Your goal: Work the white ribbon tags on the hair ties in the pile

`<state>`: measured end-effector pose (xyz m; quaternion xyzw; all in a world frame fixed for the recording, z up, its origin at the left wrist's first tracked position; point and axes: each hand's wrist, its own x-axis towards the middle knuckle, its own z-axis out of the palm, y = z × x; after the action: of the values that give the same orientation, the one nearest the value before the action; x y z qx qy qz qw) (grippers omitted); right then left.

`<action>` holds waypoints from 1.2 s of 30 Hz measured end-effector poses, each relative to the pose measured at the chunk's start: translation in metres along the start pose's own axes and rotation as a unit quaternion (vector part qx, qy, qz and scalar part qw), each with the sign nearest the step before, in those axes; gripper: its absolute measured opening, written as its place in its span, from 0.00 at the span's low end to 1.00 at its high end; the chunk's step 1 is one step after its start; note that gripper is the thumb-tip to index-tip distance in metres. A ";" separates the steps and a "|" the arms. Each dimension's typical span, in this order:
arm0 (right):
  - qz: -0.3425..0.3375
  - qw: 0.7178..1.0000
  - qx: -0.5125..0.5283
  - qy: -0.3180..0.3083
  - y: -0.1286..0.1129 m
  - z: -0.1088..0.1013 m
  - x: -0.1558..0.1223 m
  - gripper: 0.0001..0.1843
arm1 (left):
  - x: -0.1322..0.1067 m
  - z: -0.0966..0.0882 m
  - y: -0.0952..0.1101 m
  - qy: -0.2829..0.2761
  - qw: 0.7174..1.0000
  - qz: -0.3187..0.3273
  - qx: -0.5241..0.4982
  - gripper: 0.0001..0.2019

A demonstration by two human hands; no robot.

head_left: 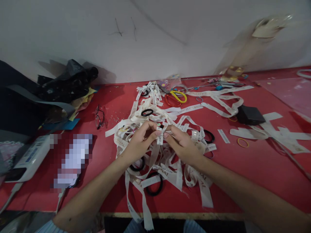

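And here, down my head feed, both hands meet right at the centre of the dial! The left hand (145, 134) pinches thumb and finger on a short printed strip (159, 139), and the right hand (181, 137) comes in from three o'clock, its thumb and finger closed on the strip's upper end too. Fingertips nearly touching, strip hanging between them, lettering facing me; the dark bit just behind it I can't make out.

Beneath them, what a tangle! A pile of printed ribbons (167, 158) spreads all round the dial over the red table (230, 181), two tails dropping past the near edge around half past six. Black rings sit among it: one on top (147, 115) at half past ten, another (153, 194) down at six.

Out at one o'clock, beyond the fingers, lie yellow-handled scissors (175, 94). Just shy of three, a black box (250, 115) rests against more ribbon, a yellow band (243, 147) nearer in at three. Over between nine and ten, glasses (99, 116); past them, between eight and nine, a phone (73, 161), its screen blurred into blocks.
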<state>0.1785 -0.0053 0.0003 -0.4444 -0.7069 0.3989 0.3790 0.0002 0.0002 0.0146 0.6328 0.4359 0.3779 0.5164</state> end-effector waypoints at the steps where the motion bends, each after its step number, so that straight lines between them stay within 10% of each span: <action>1: -0.005 1.000 0.002 0.010 -0.001 0.000 0.000 0.08 | 0.000 0.000 0.000 0.004 1.000 0.005 0.004 0.09; 26: 0.056 0.980 0.142 0.127 0.001 0.005 0.003 0.15 | -0.007 0.002 0.011 0.086 0.991 0.094 0.051 0.06; 36: 0.014 0.989 0.075 0.124 0.008 -0.006 0.116 0.08 | -0.012 0.008 0.011 -0.089 0.969 0.190 0.131 0.05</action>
<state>0.1496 0.1061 0.0169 -0.4708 -0.6161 0.3980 0.4903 0.0052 -0.0146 0.0232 0.7974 0.3057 0.3511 0.3839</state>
